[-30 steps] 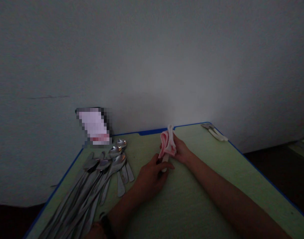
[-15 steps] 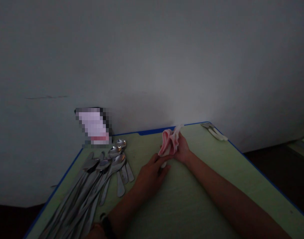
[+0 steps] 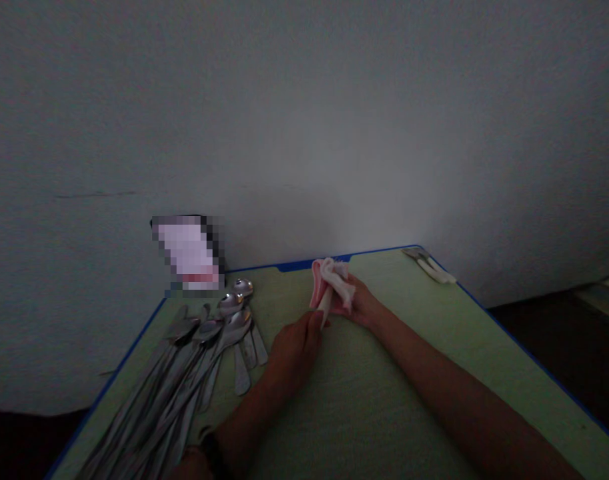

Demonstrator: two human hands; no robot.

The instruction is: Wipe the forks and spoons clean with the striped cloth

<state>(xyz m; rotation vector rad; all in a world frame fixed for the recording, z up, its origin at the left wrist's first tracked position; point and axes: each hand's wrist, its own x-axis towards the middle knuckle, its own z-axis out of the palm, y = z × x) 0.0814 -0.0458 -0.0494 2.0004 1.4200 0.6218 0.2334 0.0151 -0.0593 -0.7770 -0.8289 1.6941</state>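
My left hand (image 3: 298, 345) is closed on the white handle (image 3: 326, 308) of a utensil, whose head is hidden inside a pink and white cloth (image 3: 340, 288). Behind that cloth, my right hand (image 3: 363, 303) grips it around the utensil; most of its fingers are covered. Both hands are just above the far middle of the pale green table (image 3: 379, 393). To the left of my left hand lies a pile of metal spoons and other cutlery (image 3: 184, 373), bowls toward the wall.
White-handled forks (image 3: 429, 265) lie at the table's far right corner. A phone with a blurred-out screen (image 3: 187, 253) leans against the wall (image 3: 304, 133) at the far left. Blue edging (image 3: 314, 264) runs round the table, which stands against the wall.
The cloth has shifted slightly left and its folds have turned over. My left fingers, stretched along the handle before, are now curled round it. The cutlery pile and the forks have stayed put.
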